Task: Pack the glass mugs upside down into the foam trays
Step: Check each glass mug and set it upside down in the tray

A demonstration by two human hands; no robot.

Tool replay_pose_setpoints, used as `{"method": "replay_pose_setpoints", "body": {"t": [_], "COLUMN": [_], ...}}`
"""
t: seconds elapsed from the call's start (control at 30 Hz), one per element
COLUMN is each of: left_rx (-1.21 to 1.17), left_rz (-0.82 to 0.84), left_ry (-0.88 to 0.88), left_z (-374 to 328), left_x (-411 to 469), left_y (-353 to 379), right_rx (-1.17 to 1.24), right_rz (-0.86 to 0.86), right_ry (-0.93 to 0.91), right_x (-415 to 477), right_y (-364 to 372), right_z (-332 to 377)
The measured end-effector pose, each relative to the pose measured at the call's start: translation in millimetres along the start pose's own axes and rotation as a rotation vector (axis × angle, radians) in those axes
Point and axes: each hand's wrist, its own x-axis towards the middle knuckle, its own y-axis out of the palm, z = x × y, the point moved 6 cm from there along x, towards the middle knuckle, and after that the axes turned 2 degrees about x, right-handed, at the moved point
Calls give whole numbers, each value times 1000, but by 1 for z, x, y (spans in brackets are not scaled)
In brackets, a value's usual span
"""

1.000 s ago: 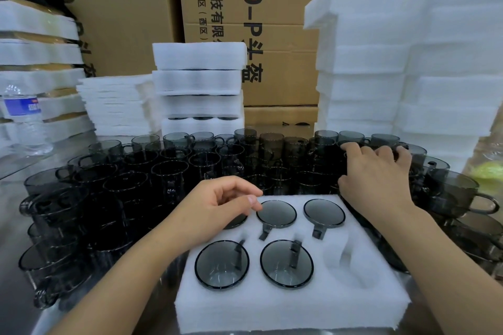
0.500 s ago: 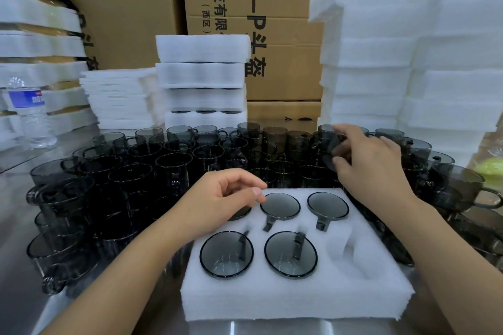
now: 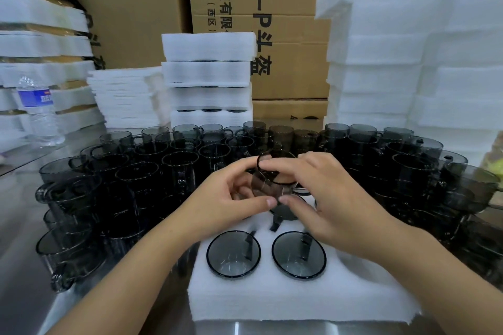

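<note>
Above the tray (image 3: 299, 299), both hands meet around one smoky glass mug (image 3: 272, 185); the left hand (image 3: 226, 198) curls its thumb and fingers onto the mug's left side, and the right hand (image 3: 329, 198) pinches the rim and lower wall from the right, so the mug hangs tilted over the tray's back row; two mugs (image 3: 233, 254) sit upside down in the front pockets, bases up, handles in their slots; behind and to both sides stand loose mugs (image 3: 152, 168), upright and crowded; foam stacks (image 3: 402, 62) rise at the back right.
</note>
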Motion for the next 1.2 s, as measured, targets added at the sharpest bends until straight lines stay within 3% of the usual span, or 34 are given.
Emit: {"method": "replay_pose_setpoints", "body": {"t": [0.27, 0.37, 0.53, 0.87, 1.2], "left_rx": [-80, -68, -104, -14, 20], "left_rz": [-28, -23, -27, -51, -32], "left_ry": [29, 20, -5, -29, -35], "left_z": [-2, -3, -3, -4, 0], "left_x": [1, 0, -1, -4, -2], "left_y": [-1, -1, 0, -1, -2], "right_rx": [-79, -117, -5, -65, -79], "right_rz": [-107, -139, -89, -95, 25], "right_ry": [-111, -15, 115, 74, 184], "right_x": [2, 2, 1, 1, 0], "right_y": [-3, -5, -3, -6, 0], "right_z": [8, 1, -7, -4, -11]}}
